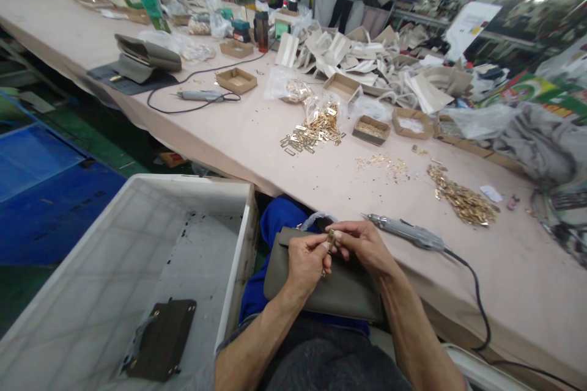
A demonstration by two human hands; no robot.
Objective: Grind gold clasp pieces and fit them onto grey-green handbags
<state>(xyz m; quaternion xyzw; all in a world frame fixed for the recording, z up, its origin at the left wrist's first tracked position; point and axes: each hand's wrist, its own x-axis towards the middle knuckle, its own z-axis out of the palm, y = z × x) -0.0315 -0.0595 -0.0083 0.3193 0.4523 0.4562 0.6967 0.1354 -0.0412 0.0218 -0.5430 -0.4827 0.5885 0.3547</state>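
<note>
A grey-green leather bag (pixel 321 290) lies on my lap, over blue cloth. Both hands hover above its top edge. My left hand (pixel 306 259) is closed in a pinch on a small brass fitting (pixel 331 238). My right hand (pixel 360 244) is also closed, its fingertips meeting the same fitting from the right. An electric screwdriver (pixel 406 232) lies on the table just right of my right hand, its cable trailing off the front edge.
A white plastic crate (pixel 238 275) at my left holds one dark bag piece (pixel 162 339). The long pink table (pixel 238 128) carries heaps of gold hardware (pixel 463 198), small cardboard trays (pixel 371 129), a second screwdriver (pixel 202 96), grey bags (pixel 147 55) and white leather pieces. A person stands far behind.
</note>
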